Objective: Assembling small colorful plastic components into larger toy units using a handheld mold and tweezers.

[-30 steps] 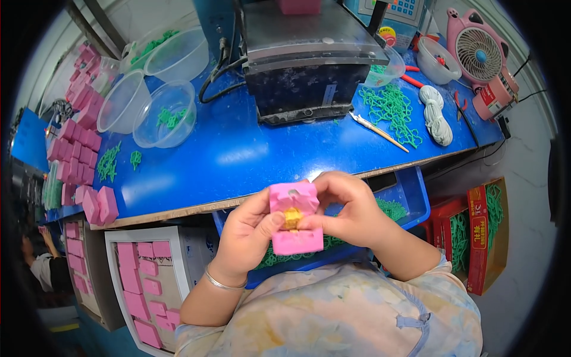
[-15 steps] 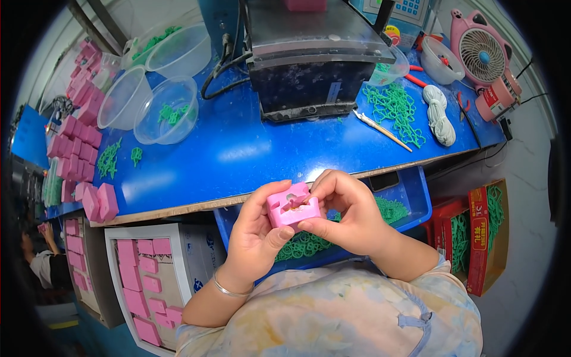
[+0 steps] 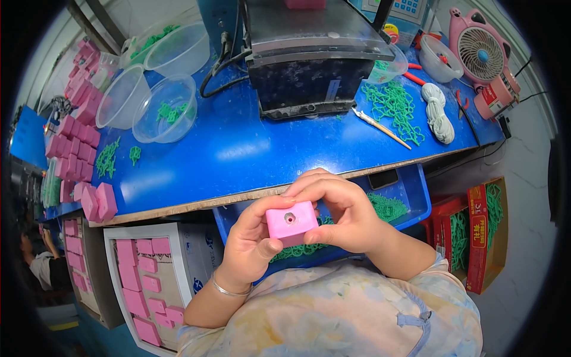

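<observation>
A pink rubber-like mold block [image 3: 303, 219] is held between both hands, in front of the table edge. A flat face with a small round hole in its middle is turned up. My left hand [image 3: 247, 235] closes round its left side, thumb along the lower left edge. My right hand [image 3: 345, 208] grips the right side, thumb on the lower right corner and fingers behind. The block partly covers a blue bin [image 3: 419, 193] holding green wax-like pieces [image 3: 389, 208].
A black machine [image 3: 312, 89] stands on the blue table [image 3: 232, 166]. At left are clear bowls [image 3: 178, 128] and stacked pink blocks [image 3: 80, 134]. At right lie green pieces [image 3: 395, 107], a brush-like tool [image 3: 386, 131], a cord bundle [image 3: 437, 113] and a pink fan [image 3: 482, 53]. A box of pink blocks [image 3: 134, 276] sits lower left.
The pink mold has been turned over in my hands: its carved, hollowed side faced up before, and now a flat face with a hole does. My right fingers have shifted behind it.
</observation>
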`<state>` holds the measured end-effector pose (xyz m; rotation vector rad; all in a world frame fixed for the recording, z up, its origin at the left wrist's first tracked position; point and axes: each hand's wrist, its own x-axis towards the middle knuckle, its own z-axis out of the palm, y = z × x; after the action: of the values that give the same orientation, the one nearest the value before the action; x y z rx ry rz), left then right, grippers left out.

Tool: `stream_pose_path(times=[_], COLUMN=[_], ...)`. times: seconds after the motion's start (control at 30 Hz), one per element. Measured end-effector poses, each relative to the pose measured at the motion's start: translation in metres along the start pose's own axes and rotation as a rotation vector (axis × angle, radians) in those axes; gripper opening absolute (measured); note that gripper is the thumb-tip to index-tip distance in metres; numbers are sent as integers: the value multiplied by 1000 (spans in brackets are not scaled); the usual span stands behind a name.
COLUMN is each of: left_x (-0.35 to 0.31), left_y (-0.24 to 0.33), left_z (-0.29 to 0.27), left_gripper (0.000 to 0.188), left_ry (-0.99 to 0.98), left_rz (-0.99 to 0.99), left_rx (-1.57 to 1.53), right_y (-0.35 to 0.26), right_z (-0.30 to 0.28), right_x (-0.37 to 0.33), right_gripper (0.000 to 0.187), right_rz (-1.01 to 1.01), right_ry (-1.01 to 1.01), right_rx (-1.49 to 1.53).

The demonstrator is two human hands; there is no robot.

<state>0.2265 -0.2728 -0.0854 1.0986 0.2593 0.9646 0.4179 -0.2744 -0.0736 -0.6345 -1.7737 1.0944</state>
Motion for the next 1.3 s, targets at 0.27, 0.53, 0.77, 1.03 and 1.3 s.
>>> stream_pose_path(times=[0.27, 0.53, 0.77, 1.03, 1.3], left_x=[3, 4, 7, 4, 4], left_y=[21, 19, 10, 13, 46], left_z=[25, 26, 23, 25, 12], left_gripper=[104, 108, 103, 59, 68], left_ry=[150, 149, 174, 48, 416], left_rz=[-37, 155, 363, 553, 109], left_rx=[845, 1503, 1510, 1701, -15], right_y=[1, 4, -12, -8, -41], right_z=[24, 28, 29, 33, -94], right_x=[1, -1, -2, 0, 79], right_gripper=[48, 57, 40, 49, 60], right_rz=[443, 532, 431, 264, 402], right_ry=[209, 204, 263, 156, 399], right_rx=[992, 1059, 720, 444, 718])
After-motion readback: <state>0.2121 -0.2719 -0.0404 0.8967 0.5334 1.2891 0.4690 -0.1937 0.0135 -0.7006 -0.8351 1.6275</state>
